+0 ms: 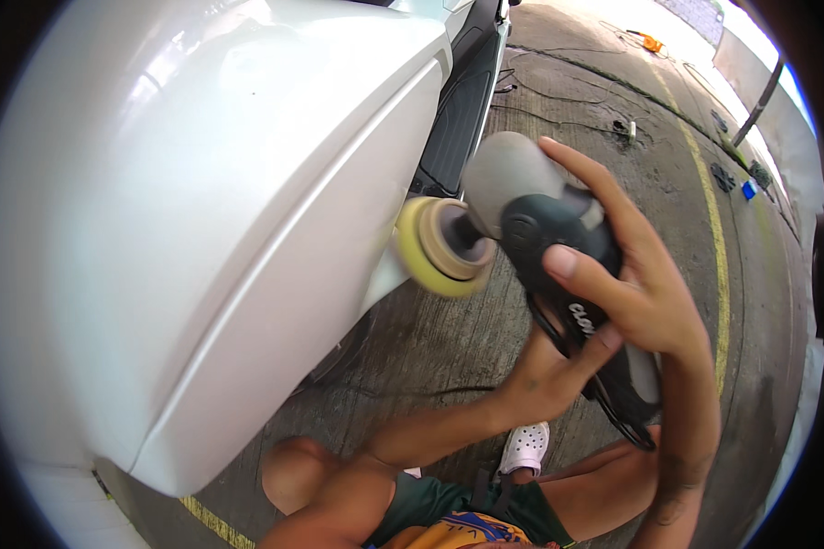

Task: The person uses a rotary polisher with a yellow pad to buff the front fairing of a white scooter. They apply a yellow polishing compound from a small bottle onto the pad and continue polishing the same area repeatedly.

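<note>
Both my hands are on a grey and black electric car polisher [556, 240]. My right hand [638, 288] grips its body from the right, with the thumb across the top and fingers reaching toward the head. My left hand [563, 377] holds the handle from below, its thumb over the black housing. A yellow foam polishing pad [419, 254], on a tan backing, looks blurred. Its edge lies at the lower side of a glossy white vehicle body panel [302, 254]; whether it presses on the paint is hard to tell. A black power cord [618, 422] hangs looped beneath the handle.
A black ribbed side step [453, 130] runs along the vehicle beyond the panel. Cables cross the concrete ground [563, 96]. An orange power tool [651, 44] lies far off, and a blue object [749, 189] near the yellow line [711, 206]. My white clog [525, 446] is below my hands.
</note>
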The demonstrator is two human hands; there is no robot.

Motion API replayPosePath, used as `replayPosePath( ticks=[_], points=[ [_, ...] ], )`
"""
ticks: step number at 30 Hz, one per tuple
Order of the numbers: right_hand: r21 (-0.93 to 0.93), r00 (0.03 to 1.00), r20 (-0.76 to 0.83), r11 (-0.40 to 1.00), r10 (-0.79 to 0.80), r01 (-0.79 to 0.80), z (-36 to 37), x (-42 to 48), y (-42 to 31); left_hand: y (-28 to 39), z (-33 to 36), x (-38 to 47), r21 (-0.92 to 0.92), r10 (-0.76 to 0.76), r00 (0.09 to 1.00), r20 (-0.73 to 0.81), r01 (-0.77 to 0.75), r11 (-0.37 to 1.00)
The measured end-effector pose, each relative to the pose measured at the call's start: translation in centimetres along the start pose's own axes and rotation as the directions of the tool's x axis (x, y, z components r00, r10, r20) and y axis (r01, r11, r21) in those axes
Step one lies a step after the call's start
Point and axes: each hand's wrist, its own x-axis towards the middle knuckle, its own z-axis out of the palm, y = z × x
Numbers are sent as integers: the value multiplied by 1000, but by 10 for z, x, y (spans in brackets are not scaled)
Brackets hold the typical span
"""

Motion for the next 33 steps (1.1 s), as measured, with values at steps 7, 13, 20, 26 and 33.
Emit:
replayPosePath(
  ticks=[7,13,20,26,33],
  points=[
    [-140,997,-55,989,45,-52,-5,-17,-28,-6,21,-11,-6,-61,978,199,63,998],
    [-101,987,101,988,128,-118,-3,-8,-51,8,34,-20,-193,-29,998,63,41,980],
    [-89,979,170,991,116,-102,7,1,-55,18,26,-29,-174,-100,989,108,118,978],
    [-52,978,180,994,107,-99,8,6,-47,14,22,-28,-82,-13,997,79,20,996],
    [-91,971,197,989,134,-118,6,15,-45,20,14,-25,596,134,976,169,-210,775]
  ],
)
